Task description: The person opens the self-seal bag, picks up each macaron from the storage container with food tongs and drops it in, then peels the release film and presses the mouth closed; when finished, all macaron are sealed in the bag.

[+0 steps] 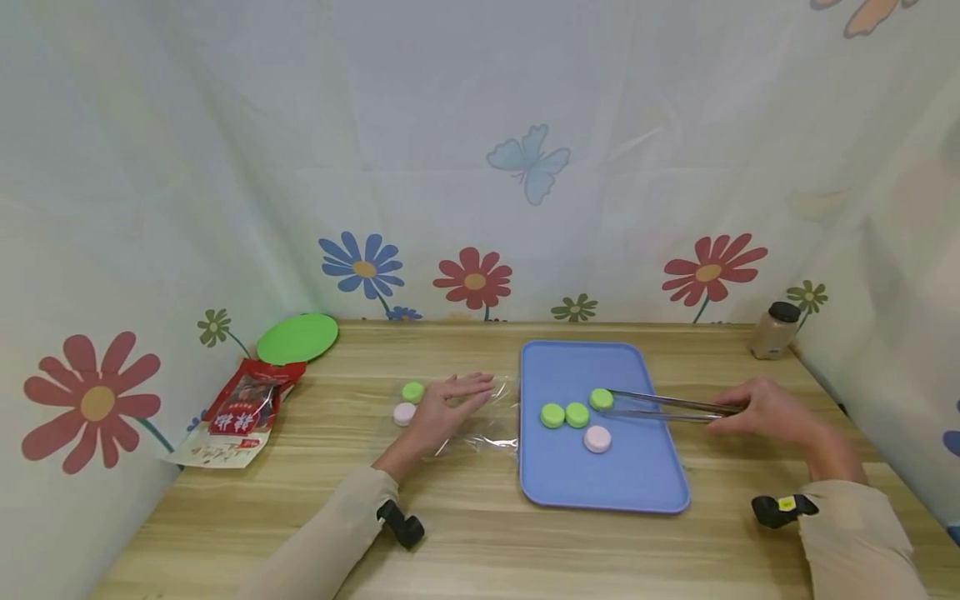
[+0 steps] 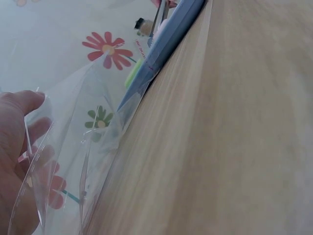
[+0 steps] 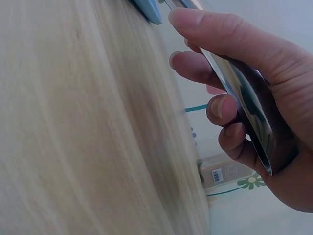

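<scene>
My right hand (image 1: pixel 768 410) grips metal tongs (image 1: pixel 675 410) near their closed end, with the thumb on one side and the fingers curled on the other. The tong tips straddle a green macaron (image 1: pixel 601 399) on the blue tray (image 1: pixel 600 487). Two more green macarons (image 1: pixel 565 415) and a pink macaron (image 1: pixel 597 439) lie beside it on the tray. My left hand (image 1: pixel 442 410) reaches over a clear plastic bag (image 1: pixel 491 429) with fingers extended, touching its film (image 2: pixel 73 117). Left of that hand lie a green macaron (image 1: pixel 412 392) and a pale pink one (image 1: pixel 404 414).
A green plate (image 1: pixel 297 338) leans at the back left, with a red and white food packet (image 1: pixel 240 414) in front of it. A black-capped jar (image 1: pixel 774 331) stands at the back right. Flower-patterned cloth (image 1: pixel 420 167) encloses the wooden table (image 1: pixel 480 542).
</scene>
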Demonstrator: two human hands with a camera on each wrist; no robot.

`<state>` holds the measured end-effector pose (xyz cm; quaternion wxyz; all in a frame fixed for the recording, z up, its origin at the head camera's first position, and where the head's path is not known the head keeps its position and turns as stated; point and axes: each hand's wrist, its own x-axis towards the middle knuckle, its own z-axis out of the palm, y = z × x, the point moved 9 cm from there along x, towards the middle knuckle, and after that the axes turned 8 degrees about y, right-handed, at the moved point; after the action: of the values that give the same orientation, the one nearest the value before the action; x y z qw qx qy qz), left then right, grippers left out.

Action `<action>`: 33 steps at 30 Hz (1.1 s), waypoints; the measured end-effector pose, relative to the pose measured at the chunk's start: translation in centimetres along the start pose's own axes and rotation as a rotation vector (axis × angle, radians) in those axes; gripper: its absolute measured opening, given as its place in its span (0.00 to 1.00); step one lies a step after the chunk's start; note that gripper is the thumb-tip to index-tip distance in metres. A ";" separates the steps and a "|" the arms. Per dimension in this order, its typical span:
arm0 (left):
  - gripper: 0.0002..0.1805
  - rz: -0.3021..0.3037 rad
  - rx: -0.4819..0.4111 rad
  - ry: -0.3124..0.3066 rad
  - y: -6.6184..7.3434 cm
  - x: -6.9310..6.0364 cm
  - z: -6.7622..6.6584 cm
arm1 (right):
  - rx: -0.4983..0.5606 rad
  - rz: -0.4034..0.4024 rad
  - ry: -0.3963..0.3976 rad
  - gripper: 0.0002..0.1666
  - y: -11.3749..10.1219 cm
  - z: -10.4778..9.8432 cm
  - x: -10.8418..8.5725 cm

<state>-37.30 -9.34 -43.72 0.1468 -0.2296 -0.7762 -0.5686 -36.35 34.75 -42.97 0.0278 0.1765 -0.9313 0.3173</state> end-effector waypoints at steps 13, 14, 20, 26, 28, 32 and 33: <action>0.18 0.003 0.024 -0.008 -0.5 0.0 0.0 | 0.044 0.067 -0.026 0.24 0.7 0.5 -0.1; 0.18 0.003 0.024 -0.007 -0.5 0.0 0.0 | 0.045 0.074 -0.027 0.24 0.6 0.5 -0.1; 0.18 0.010 0.018 -0.005 -0.5 0.0 0.0 | 0.013 0.114 -0.029 0.26 -0.6 0.1 0.1; 0.18 0.013 0.015 -0.013 -0.4 0.1 0.0 | -0.015 0.063 -0.028 0.26 -3.9 0.0 0.6; 0.18 0.020 0.023 -0.012 -0.4 0.1 0.0 | -0.029 0.024 -0.043 0.26 -5.1 0.4 0.9; 0.16 0.035 0.036 -0.010 -0.1 0.1 0.0 | -0.036 -0.032 -0.074 0.27 -6.9 1.7 1.7; 0.16 0.039 0.041 -0.010 -0.1 0.1 0.0 | -0.037 -0.042 -0.081 0.27 -7.4 2.1 1.9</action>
<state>-37.39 -9.35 -43.75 0.1587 -0.2447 -0.7837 -0.5484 -35.42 27.48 -40.00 0.0001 0.2083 -0.9335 0.2919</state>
